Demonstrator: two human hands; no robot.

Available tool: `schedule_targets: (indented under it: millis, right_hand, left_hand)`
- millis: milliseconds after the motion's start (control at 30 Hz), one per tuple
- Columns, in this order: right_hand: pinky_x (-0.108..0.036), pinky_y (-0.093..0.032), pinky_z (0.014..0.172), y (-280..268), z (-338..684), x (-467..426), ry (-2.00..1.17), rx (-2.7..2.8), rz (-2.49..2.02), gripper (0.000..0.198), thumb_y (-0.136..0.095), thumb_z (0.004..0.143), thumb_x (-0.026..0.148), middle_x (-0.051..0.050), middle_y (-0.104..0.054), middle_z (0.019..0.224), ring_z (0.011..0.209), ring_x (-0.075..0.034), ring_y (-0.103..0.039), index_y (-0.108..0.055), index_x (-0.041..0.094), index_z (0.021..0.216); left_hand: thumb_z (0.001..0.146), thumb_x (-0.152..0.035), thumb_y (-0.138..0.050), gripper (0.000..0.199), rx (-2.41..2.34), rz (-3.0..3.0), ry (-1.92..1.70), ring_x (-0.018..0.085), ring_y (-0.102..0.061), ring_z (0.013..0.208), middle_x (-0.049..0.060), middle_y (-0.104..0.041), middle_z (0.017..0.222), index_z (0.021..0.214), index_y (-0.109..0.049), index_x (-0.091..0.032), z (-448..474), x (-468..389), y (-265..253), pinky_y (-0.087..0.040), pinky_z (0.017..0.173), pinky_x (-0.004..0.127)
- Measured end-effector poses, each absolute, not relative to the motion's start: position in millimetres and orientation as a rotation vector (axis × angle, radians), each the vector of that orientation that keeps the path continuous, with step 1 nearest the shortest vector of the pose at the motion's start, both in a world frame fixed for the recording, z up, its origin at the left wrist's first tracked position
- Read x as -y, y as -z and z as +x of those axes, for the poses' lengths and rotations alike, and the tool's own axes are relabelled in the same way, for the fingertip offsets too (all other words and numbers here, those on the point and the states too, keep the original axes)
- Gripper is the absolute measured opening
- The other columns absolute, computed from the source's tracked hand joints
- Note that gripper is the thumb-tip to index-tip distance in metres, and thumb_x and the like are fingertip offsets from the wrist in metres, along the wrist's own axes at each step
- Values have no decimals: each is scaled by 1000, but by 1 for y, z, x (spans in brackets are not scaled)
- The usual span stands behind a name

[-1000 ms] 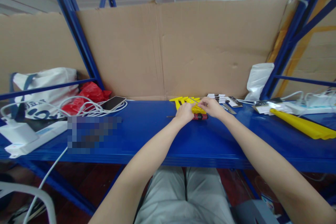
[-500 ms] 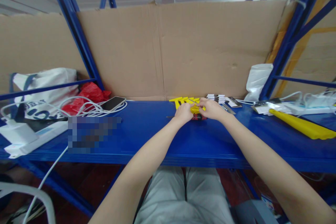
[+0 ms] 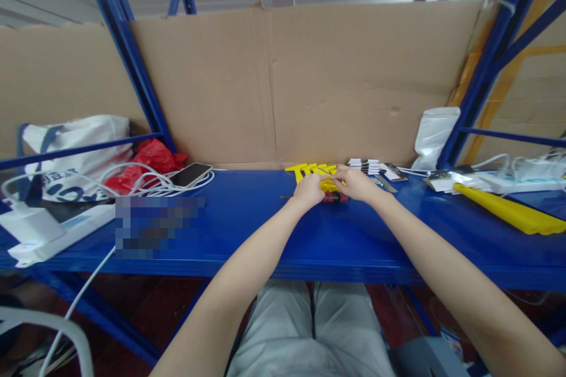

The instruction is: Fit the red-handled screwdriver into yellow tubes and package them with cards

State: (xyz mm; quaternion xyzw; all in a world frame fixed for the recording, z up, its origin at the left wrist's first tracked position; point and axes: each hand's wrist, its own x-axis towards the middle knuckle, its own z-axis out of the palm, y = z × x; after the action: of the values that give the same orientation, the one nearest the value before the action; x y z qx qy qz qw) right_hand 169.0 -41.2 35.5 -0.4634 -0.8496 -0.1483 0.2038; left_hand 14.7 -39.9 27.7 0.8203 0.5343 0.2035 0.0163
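Observation:
At the back of the blue table (image 3: 247, 218), my left hand (image 3: 311, 189) and my right hand (image 3: 354, 184) are close together over a yellow plastic piece (image 3: 327, 186). Both have curled fingers that hold it between them. A thin greyish strip (image 3: 324, 171) shows by the fingertips; its kind is too small to tell. Just beyond the left hand lie several yellow plastic pieces (image 3: 301, 171) in a row. A screwdriver with a red and black handle (image 3: 336, 197) lies in front of the hands, its thin shaft pointing left, partly hidden by my left hand.
Right of the hands lie a stack of small white and black packs (image 3: 363, 165) and a flat dark strip (image 3: 384, 182). A yellow folded sheet (image 3: 508, 212) is at right. A phone (image 3: 191, 175), white cables, a power strip (image 3: 66, 232) and a bag (image 3: 79, 159) occupy the left. Cardboard (image 3: 212, 88) stands behind.
Both hands stay in nearly the same place over the yellow piece, with only slight finger and wrist movement. The surrounding things have not moved.

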Motion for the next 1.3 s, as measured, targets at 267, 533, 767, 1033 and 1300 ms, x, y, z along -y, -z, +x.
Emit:
schedule_targets:
  millis: [267, 533, 767, 1033, 1300]
  right_hand:
    - [-25, -36, 61, -31, 174, 28, 262, 2271, -1267, 20, -52, 80, 16, -5, -55, 65, 64, -15, -51, -65, 14, 65]
    - [-23, -33, 57, -30, 174, 26, 200, 2185, -1239, 15, -53, 76, 14, -1, -52, 61, 58, -11, -46, -65, 14, 67]
    - [-22, -33, 56, -29, 175, 26, 172, 2158, -1226, 13, -52, 75, 14, -1, -51, 59, 57, -11, -45, -62, 15, 66]
    - [-22, -33, 54, -26, 175, 24, 111, 2098, -1256, 13, -51, 73, 18, 1, -51, 57, 53, -10, -43, -60, 16, 65]
    - [-23, -39, 60, -32, 177, 31, 261, 2233, -1184, 19, -49, 71, 10, -4, -58, 67, 63, -13, -52, -68, 15, 75]
  left_hand:
    - [76, -12, -58, 53, -1626, 2566, -613, 23, -58, 111, 6, -64, 119, 126, -56, -29, 15, 41, -28, -44, 97, 36]
    - [76, -10, -55, 55, -1581, 2642, -618, 22, -59, 110, 6, -65, 116, 128, -54, -27, 16, 42, -27, -43, 98, 37]
    - [75, -8, -55, 56, -1585, 2636, -611, 22, -58, 111, 4, -66, 115, 128, -55, -29, 15, 41, -27, -43, 99, 37]
    - [76, -9, -56, 54, -1588, 2614, -626, 23, -58, 111, 5, -66, 115, 125, -56, -30, 16, 41, -27, -42, 99, 38]
    - [75, -8, -56, 57, -1590, 2611, -647, 22, -57, 113, 5, -64, 118, 127, -55, -29, 14, 40, -27, -43, 99, 37]
